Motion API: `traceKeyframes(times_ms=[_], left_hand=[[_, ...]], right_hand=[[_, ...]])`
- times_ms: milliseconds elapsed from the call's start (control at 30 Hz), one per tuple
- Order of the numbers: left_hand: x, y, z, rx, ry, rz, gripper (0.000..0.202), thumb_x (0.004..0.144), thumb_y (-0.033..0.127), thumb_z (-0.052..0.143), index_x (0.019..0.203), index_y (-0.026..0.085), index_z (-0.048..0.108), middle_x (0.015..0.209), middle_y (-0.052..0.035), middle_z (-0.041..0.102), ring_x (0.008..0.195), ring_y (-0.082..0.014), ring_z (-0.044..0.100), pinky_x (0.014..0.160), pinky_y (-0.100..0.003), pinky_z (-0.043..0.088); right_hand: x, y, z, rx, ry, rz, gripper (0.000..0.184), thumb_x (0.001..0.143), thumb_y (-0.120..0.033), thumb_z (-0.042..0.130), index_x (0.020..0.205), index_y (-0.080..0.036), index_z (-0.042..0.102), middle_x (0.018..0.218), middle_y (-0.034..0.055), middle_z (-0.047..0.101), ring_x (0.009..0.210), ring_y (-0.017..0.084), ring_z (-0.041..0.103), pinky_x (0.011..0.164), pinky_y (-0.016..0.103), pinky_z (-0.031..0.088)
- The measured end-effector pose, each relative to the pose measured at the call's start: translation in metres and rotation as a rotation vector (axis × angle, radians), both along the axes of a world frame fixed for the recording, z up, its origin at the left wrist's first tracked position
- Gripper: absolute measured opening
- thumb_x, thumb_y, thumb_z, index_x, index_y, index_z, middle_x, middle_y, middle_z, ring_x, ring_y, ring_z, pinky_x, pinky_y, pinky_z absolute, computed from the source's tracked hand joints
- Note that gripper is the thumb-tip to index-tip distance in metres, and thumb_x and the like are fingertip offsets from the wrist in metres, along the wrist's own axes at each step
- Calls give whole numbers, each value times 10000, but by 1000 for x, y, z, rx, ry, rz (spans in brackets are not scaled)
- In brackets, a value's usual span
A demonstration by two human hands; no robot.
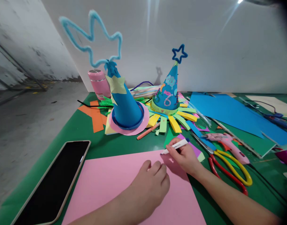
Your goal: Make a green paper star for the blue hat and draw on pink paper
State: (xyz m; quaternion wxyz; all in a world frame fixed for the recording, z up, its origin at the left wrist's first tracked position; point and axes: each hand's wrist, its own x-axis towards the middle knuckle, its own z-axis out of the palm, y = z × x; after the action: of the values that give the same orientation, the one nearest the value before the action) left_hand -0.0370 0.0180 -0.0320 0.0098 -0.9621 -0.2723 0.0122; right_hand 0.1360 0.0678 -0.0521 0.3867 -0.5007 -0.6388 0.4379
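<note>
A sheet of pink paper point(105, 181) lies on the table before me. My right hand point(183, 156) grips a white marker point(178, 144) with a dark blue end, its tip at or just above the sheet's far edge; whether it touches cannot be made out. Resting on the middle of the sheet, my left hand point(150, 187) has its fingers curled under, with the thumb and palm side hidden. Past the sheet stand two blue cone hats: one point(125, 106) with a pink brim and light blue star outline, the other point(169, 90) decorated, with a dark blue star.
A phone point(56, 178) lies left of the sheet. On the right are scissors point(228, 165) with red and yellow handles and a pink glue gun point(228, 143) with a cord. Blue sheets point(228, 109), a pink bottle point(98, 82) and an orange marker point(148, 131) lie or stand farther back.
</note>
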Motion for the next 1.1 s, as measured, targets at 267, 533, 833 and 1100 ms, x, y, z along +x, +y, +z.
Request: traceKeyframes(times_ms=[267, 533, 833, 1100], left_hand=[[-1, 1, -1, -4, -1, -7, 306, 781, 191, 409, 1053, 80, 497, 1120, -161, 514, 966, -272, 422, 774, -407, 344], [0, 0, -1, -1, 3, -1, 301, 779, 193, 422, 1050, 92, 503, 1132, -163, 511, 975, -269, 413, 770, -406, 336], [0, 0, 1, -20, 3, -5, 308, 781, 189, 421, 1058, 80, 501, 1126, -164, 518, 979, -275, 422, 778, -412, 345], [0, 0, 2, -19, 9, -1, 305, 788, 180, 404, 1061, 80, 495, 1137, -169, 511, 975, -272, 425, 764, -406, 357]], right_hand=[[1, -1, 0, 1, 1, 13, 163, 801, -307, 502, 702, -195, 439, 465, -71, 400, 407, 87, 383, 385, 204, 263], [0, -1, 1, -6, -19, 9, 184, 802, -334, 497, 698, -195, 436, 458, -71, 397, 401, 89, 387, 382, 203, 269], [0, -1, 2, 2, -36, 3, 183, 789, -349, 504, 704, -195, 454, 465, -61, 424, 408, 100, 411, 386, 209, 291], [0, -2, -1, -7, -25, 6, 177, 793, -342, 507, 716, -190, 461, 470, -62, 425, 414, 97, 403, 394, 209, 286]])
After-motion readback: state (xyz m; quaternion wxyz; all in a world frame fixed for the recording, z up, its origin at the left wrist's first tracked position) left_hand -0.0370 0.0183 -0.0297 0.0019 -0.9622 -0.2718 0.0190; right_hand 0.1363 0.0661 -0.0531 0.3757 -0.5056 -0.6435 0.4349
